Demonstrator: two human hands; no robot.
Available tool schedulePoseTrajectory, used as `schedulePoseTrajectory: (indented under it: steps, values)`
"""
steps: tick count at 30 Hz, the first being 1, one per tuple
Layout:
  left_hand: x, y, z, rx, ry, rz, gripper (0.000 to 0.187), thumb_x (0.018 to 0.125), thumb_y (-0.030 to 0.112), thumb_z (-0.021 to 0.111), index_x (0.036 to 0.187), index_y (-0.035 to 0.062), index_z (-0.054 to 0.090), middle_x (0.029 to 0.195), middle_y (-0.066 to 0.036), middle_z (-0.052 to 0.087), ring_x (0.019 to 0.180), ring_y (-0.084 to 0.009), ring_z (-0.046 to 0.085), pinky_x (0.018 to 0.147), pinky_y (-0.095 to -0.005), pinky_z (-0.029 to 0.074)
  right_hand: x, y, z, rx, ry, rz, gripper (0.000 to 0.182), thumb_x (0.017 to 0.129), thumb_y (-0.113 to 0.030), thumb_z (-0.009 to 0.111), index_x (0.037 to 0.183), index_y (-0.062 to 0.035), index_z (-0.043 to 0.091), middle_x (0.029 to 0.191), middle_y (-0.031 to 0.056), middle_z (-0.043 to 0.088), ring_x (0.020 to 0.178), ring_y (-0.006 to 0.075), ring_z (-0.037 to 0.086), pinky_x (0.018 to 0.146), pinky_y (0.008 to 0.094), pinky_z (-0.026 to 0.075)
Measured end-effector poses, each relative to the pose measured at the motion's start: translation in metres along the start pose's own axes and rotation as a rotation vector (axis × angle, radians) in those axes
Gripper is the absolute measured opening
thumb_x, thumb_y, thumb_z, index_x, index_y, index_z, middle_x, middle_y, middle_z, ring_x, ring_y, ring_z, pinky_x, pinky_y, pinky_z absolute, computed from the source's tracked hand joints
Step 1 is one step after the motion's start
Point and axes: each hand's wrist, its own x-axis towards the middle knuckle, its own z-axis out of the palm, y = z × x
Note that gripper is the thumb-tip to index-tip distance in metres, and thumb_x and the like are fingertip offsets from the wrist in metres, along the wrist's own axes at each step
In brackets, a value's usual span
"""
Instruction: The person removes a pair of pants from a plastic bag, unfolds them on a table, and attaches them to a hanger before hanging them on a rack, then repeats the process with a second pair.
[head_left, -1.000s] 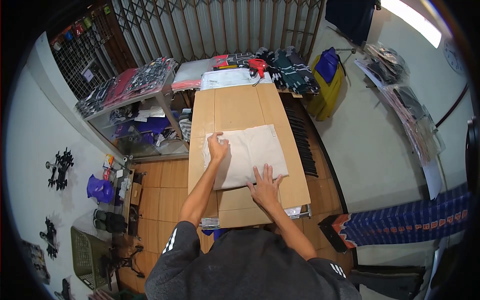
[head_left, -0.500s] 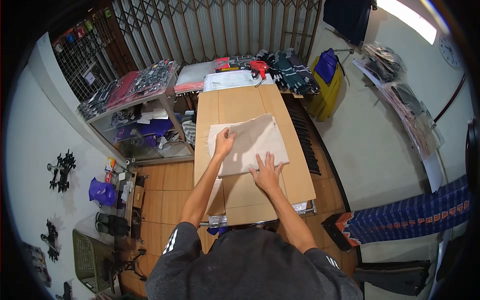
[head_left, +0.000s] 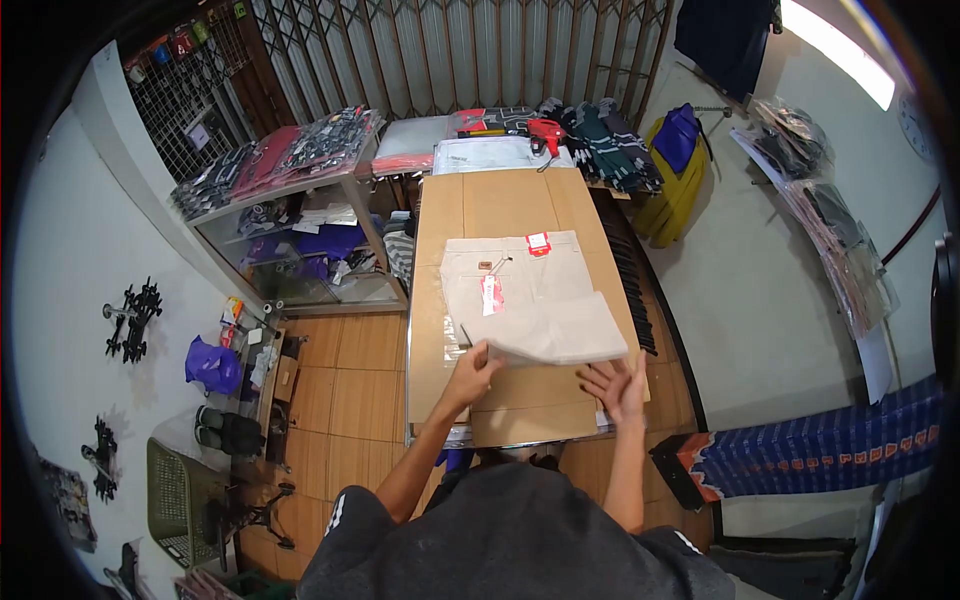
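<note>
A beige folded garment (head_left: 540, 272) lies on the cardboard-covered table (head_left: 500, 200), with its near part lifted and folded over. On its upper face show a red-and-white tag (head_left: 539, 244), a white-and-red hang tag (head_left: 492, 296) and a small brown patch. My left hand (head_left: 472, 376) pinches the near left edge of the cloth. At the near right edge is my right hand (head_left: 618, 388), palm turned up and fingers spread; its fingertips are close to the cloth.
A red tool (head_left: 547, 134) rests on white packets beyond the table. Dark folded clothes (head_left: 605, 145) lie at the back right. A glass cabinet (head_left: 300, 250) with packed goods stands left. Blue patterned cloth (head_left: 820, 445) is at right.
The garment has been turned, so its tags and patch now show. Both hands have moved to its near edge, and my right hand has lifted off and turned palm up. The view has shifted slightly.
</note>
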Motion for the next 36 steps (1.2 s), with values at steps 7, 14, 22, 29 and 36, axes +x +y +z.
schedulePoseTrajectory:
  steps: [7,14,22,29,36]
  values:
    - [-0.076,-0.013,0.025,0.052,-0.095,-0.2,0.011,0.095,0.006,0.062,0.104,-0.0007,0.061,0.086,0.003,0.057,0.081,-0.0063,0.052,0.072,-0.0255,0.044,-0.05,0.006,-0.059,-0.413,0.086,-0.029,0.066,0.096,-0.039,0.067,0.142,0.0023,0.044,0.109,0.016,0.067,0.08,0.0183,0.069,0.074,0.028,0.057]
    - [-0.107,-0.01,0.043,0.326,-0.21,-0.169,0.017,0.093,0.006,0.054,0.105,-0.0021,0.062,0.09,-0.008,0.064,0.086,-0.0153,0.059,0.08,-0.0307,0.049,-0.077,-0.017,-0.039,-1.081,0.233,0.075,0.063,0.086,-0.018,0.075,0.136,0.0065,0.046,0.086,0.0114,0.072,0.079,0.0254,0.068,0.076,0.0364,0.054]
    - [-0.11,0.008,0.091,0.683,0.093,0.194,0.022,0.09,0.016,0.067,0.109,0.0052,0.066,0.108,-0.015,0.065,0.105,-0.0344,0.061,0.095,-0.0424,0.049,-0.06,0.011,0.01,-1.361,0.161,-0.572,0.061,0.088,-0.024,0.072,0.138,0.0013,0.048,0.135,0.0294,0.053,0.125,0.0449,0.051,0.104,0.0488,0.042]
    - [-0.125,-0.028,0.11,0.785,0.173,0.158,0.028,0.084,0.014,0.071,0.11,0.0063,0.066,0.114,-0.017,0.057,0.109,-0.0379,0.055,0.097,-0.0454,0.047,-0.056,0.064,0.001,-1.782,-0.013,-0.635,0.063,0.094,-0.04,0.062,0.146,-0.0054,0.049,0.158,0.0251,0.034,0.148,0.0428,0.026,0.116,0.0661,0.017]
    - [-0.149,-0.021,0.113,0.669,0.232,0.201,0.026,0.088,0.013,0.069,0.112,0.004,0.066,0.112,-0.015,0.061,0.111,-0.034,0.058,0.098,-0.0426,0.047,-0.063,0.055,0.015,-1.76,-0.021,-0.556,0.06,0.092,-0.034,0.065,0.142,-0.0032,0.051,0.156,0.027,0.035,0.147,0.0452,0.028,0.116,0.0672,0.017]
